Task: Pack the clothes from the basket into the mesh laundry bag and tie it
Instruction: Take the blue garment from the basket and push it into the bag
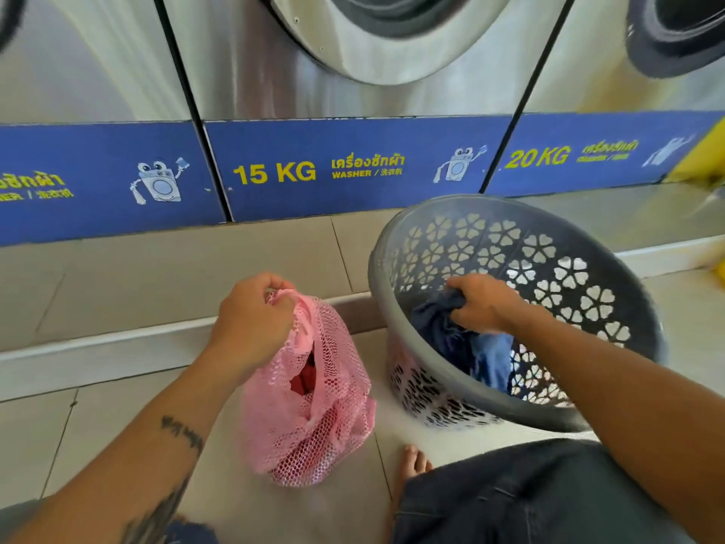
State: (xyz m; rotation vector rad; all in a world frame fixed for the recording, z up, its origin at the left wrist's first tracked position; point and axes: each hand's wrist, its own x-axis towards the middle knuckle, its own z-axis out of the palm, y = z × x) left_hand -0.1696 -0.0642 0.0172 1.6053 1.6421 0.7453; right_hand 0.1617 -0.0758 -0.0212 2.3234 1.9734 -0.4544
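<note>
A row of steel front-loading washers (353, 72) fills the far side of the room, a blue band along their feet, the middle one marked 15 KG. In front of them a low tiled step (157, 276) runs left to right, and the person sits on the floor tiles just this side of it, one bare foot (414, 463) showing between the two things that matter.

The larger is the grey plastic basket (588, 268) on the right, tipped so its open mouth faces the person, flower-shaped holes cut through its wall. Dark blue clothes (467, 343) lie bunched against its near-left wall. The right hand (484, 304) is inside, fingers clenched round a fistful of that blue cloth.

To the left, touching or just beside the basket's base — I cannot tell which — stands the pink mesh laundry bag (314, 406), its long axis running upright from the floor. Something red shows through the slit near its top, so it looks partly filled. The left hand (255, 312) pinches the gathered rim at the bag's top and holds it up.

The move to come turns on one thing — the bag's mouth lies left of and slightly nearer than the gripped clothes, just beneath the left hand's fingers (274, 286). To my eye that opening looks narrow and may need spreading before the bundle goes in.
</note>
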